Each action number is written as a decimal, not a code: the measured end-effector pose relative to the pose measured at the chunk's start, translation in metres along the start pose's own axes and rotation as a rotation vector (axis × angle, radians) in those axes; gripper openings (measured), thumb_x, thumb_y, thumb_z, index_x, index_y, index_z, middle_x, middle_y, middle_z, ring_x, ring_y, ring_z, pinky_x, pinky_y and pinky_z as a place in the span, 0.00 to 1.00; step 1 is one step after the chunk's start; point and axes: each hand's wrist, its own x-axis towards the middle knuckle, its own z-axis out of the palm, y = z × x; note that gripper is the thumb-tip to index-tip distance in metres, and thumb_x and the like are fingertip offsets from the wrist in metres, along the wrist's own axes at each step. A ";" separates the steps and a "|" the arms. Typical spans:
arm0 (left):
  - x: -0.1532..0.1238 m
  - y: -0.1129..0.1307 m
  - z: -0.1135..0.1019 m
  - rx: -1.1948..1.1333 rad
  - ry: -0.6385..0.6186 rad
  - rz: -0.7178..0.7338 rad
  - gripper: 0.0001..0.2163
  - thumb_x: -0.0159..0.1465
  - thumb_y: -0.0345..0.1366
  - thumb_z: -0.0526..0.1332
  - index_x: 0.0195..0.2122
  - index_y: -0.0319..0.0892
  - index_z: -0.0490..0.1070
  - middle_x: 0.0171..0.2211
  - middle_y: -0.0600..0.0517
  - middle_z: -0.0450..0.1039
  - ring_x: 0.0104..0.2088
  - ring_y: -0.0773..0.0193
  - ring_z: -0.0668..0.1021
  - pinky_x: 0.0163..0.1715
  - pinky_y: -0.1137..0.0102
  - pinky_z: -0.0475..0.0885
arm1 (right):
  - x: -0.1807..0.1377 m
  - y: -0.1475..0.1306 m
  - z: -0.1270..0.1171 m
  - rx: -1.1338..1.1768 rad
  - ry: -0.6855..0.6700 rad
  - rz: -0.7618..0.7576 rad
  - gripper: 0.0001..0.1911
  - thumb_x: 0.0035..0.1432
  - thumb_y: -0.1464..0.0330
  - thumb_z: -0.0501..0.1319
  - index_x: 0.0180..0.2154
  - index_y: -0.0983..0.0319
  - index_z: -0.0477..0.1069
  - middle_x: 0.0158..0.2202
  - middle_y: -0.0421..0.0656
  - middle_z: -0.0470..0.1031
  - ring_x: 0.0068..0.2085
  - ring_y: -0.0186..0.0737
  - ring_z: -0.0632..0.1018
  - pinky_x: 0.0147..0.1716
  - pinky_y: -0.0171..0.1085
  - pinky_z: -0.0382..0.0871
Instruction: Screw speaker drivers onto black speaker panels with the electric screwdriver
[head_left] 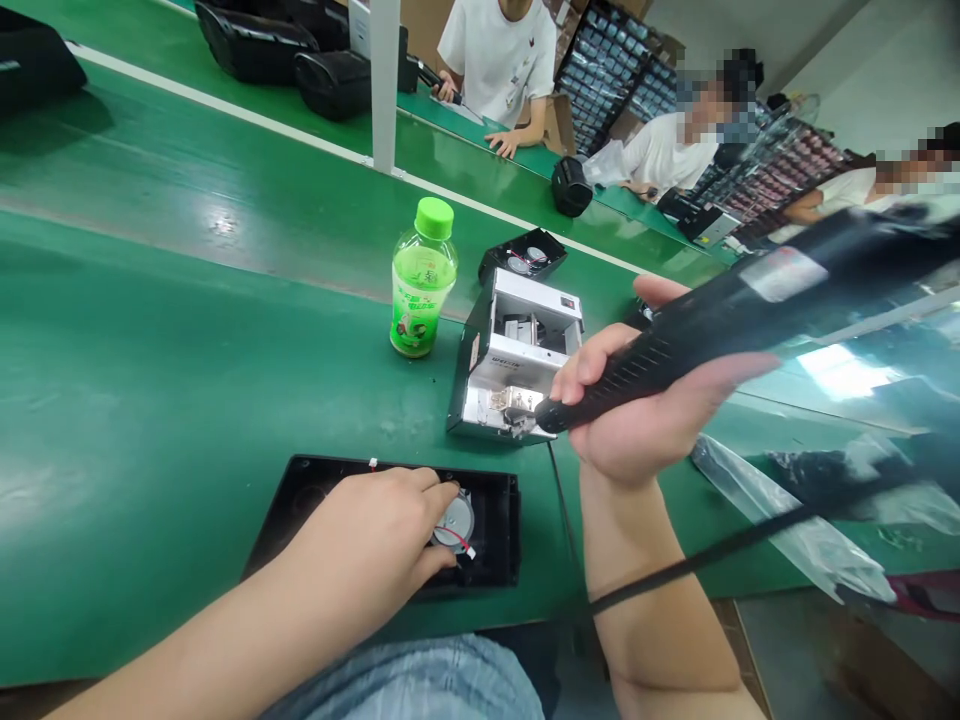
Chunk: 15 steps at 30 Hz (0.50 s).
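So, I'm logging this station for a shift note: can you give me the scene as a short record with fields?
Left hand: fingertips on a round speaker inside a black case
Right hand: holds an electric screwdriver, tip by a metal box
Bench: green; green bottle left of the metal box
Nearby: plastic bag at right; three people across the belt

Factory assembly line for small electronics.

A long green tabletop [150, 380] runs through the room in lanes split by a white stripe [225, 105], and seated workers in white shirts [499, 60] line its far edge. Racks of parts trays [607, 70] stand behind them. Black housings [255, 40] sit in a row towards the far left corner. Nearer are a bare metal chassis [517, 360], an open black casing [300, 510] and a corded electric screwdriver [712, 320].
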 end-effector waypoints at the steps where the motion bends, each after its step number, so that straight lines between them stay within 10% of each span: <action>1: 0.001 0.000 -0.003 -0.006 -0.010 -0.003 0.20 0.68 0.40 0.73 0.62 0.48 0.82 0.56 0.45 0.85 0.52 0.44 0.87 0.51 0.52 0.83 | -0.002 0.001 -0.003 0.003 -0.001 0.028 0.42 0.66 0.30 0.50 0.54 0.58 0.74 0.19 0.32 0.68 0.13 0.37 0.67 0.11 0.37 0.61; 15: 0.005 0.000 -0.007 0.019 -0.026 0.016 0.17 0.70 0.41 0.71 0.59 0.51 0.81 0.53 0.50 0.87 0.51 0.46 0.88 0.47 0.54 0.82 | -0.084 -0.073 -0.029 0.146 -0.072 0.185 0.23 0.75 0.47 0.58 0.57 0.53 0.78 0.25 0.38 0.77 0.23 0.39 0.76 0.24 0.43 0.76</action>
